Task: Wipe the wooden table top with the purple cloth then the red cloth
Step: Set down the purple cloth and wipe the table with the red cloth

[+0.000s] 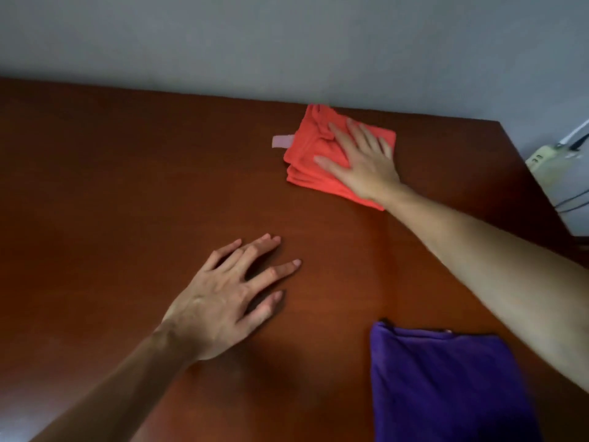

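You are pressing your right hand (363, 161) flat on the folded red cloth (314, 154) near the far edge of the bench (127, 186), fingers (366, 135) straight, spread and pointing away from you. The cloth's long axis is running from far left to near right, with bare wood lying to its left. Your left hand (229, 301) is resting open on the bench, fingers apart. The purple cloth (446, 384) is lying unheld at near right. A pale tag (282, 141) is sticking out leftward; no writing is readable.
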The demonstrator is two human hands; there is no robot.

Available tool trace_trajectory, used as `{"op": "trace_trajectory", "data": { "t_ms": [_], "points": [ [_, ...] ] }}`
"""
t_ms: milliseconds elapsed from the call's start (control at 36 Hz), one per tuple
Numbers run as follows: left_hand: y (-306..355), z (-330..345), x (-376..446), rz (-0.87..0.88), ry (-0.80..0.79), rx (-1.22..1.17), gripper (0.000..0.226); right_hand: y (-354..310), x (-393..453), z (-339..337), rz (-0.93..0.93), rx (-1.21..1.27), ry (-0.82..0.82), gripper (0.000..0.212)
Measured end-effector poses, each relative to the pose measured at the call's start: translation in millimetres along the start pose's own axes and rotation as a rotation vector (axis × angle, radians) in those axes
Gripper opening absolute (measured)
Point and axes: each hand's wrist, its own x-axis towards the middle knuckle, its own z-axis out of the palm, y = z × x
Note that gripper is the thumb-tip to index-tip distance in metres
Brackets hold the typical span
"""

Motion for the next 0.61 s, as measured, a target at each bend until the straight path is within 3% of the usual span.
{"op": "trace_trajectory", "data": {
  "t_ms": [111, 306, 472, 611],
  "points": [
    [4, -3, 3, -0.006, 0.023, -0.031, 0.052, 10, -79, -3, 0.007, -0.008, 0.016, 0.095],
    [15, -6, -3, -0.062, 0.039, 0.016, 0.051, 35, -195, -7, -0.152, -0.046, -0.011, 0.088],
    [54, 5, 2, -0.170, 0.207, 0.000, 0.050, 50, -210, -12, -0.199, -0.052, -0.005, 0.089],
    [98, 20, 35, -0.137, 0.288, -0.120, 0.052, 72, -187, -19, -0.353, -0.059, -0.027, 0.085]
  ]
}}
